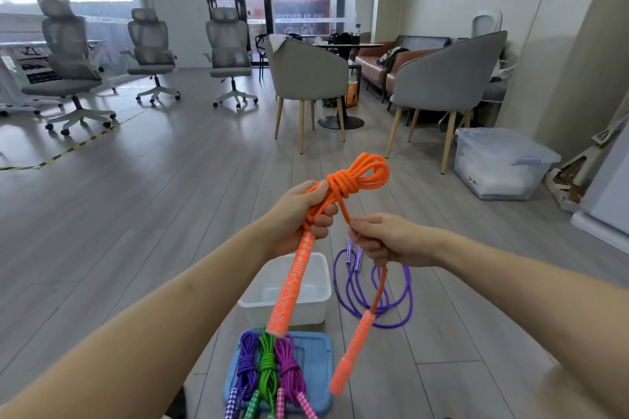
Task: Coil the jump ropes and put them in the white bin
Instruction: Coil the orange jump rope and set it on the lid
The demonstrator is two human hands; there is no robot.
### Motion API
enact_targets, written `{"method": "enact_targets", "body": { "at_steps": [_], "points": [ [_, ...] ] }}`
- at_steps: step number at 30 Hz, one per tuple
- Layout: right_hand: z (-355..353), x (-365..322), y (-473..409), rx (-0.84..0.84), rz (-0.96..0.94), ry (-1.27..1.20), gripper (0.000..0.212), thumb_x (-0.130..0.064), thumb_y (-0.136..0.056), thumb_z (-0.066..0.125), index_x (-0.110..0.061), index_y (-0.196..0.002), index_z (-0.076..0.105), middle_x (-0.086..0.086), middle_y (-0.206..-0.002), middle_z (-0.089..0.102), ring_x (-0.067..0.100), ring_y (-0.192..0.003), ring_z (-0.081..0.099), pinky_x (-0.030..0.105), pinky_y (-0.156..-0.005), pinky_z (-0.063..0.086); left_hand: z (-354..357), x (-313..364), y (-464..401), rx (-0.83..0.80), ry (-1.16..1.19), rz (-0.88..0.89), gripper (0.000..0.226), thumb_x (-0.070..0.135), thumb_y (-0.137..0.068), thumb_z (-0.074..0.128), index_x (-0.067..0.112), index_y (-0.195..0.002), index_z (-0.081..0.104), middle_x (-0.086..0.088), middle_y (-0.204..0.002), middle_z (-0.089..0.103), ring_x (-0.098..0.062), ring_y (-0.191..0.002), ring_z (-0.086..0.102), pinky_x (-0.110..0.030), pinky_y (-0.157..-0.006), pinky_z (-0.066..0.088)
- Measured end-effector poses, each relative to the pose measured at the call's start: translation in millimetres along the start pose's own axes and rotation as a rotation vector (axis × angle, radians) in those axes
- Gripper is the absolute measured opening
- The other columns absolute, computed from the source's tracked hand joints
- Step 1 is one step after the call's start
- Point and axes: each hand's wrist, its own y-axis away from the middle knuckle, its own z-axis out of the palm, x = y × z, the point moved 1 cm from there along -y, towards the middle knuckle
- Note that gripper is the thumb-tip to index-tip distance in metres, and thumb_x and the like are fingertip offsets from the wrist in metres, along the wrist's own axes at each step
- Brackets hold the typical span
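My left hand (299, 214) grips a coiled orange jump rope (354, 177) around its bundle, with wraps wound round the coil just above my fist. One orange handle (289, 289) hangs down from that hand over the white bin (320, 286). My right hand (384, 238) pinches the rope's free end, and the second orange handle (350, 354) dangles below it. The white bin stands on the floor with nothing visible inside. A loose purple jump rope (374, 299) lies uncoiled on the floor to the bin's right.
Three coiled ropes, purple (246, 360), green (267, 364) and magenta (289, 367), lie on a blue lid (316, 367) in front of the bin. A clear lidded storage box (500, 163) stands right. Grey armchairs (306, 78) and office chairs (228, 54) stand farther back.
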Motion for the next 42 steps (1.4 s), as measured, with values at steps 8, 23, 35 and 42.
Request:
{"method": "enact_targets", "body": {
  "at_steps": [8, 23, 35, 42],
  "points": [
    [-5, -20, -2, 0.117, 0.086, 0.623, 0.034, -0.042, -0.097, 0.067, -0.011, -0.084, 0.072, 0.000, -0.067, 0.057, 0.009, -0.059, 0.049, 0.024, -0.056, 0.043, -5, -11, 19, -0.273, -0.713, -0.465, 0.017, 0.030, -0.108, 0.050, 0.013, -0.112, 0.048, -0.005, -0.077, 0.053, -0.012, -0.057, 0.045, -0.021, -0.049, 0.036],
    [20, -33, 0, 0.515, -0.048, 0.358, 0.025, -0.029, -0.107, 0.050, -0.009, -0.097, 0.059, 0.001, -0.070, 0.052, 0.011, -0.051, 0.040, 0.024, -0.045, 0.033, -8, -32, -14, 0.501, -0.478, 0.072, 0.016, 0.023, -0.105, 0.047, 0.007, -0.106, 0.047, -0.011, -0.074, 0.053, -0.017, -0.052, 0.045, -0.026, -0.042, 0.037],
    [43, -35, -8, 0.436, -0.151, 0.036, 0.019, -0.028, -0.108, 0.050, -0.014, -0.097, 0.054, -0.001, -0.065, 0.045, 0.008, -0.046, 0.030, 0.022, -0.042, 0.021, 1, -22, -9, 0.488, -0.304, 0.181, 0.017, 0.024, -0.107, 0.046, 0.008, -0.112, 0.046, -0.010, -0.076, 0.055, -0.014, -0.054, 0.048, -0.026, -0.047, 0.041],
    [32, -39, -6, 0.388, -0.126, 0.024, 0.020, -0.030, -0.109, 0.045, -0.018, -0.100, 0.057, -0.002, -0.073, 0.043, 0.006, -0.046, 0.027, 0.020, -0.041, 0.021, 9, -14, 1, 0.197, -0.135, 0.126, 0.028, 0.031, -0.110, 0.043, 0.006, -0.108, 0.055, -0.008, -0.078, 0.061, -0.017, -0.065, 0.057, -0.028, -0.054, 0.046]
  ]
}}
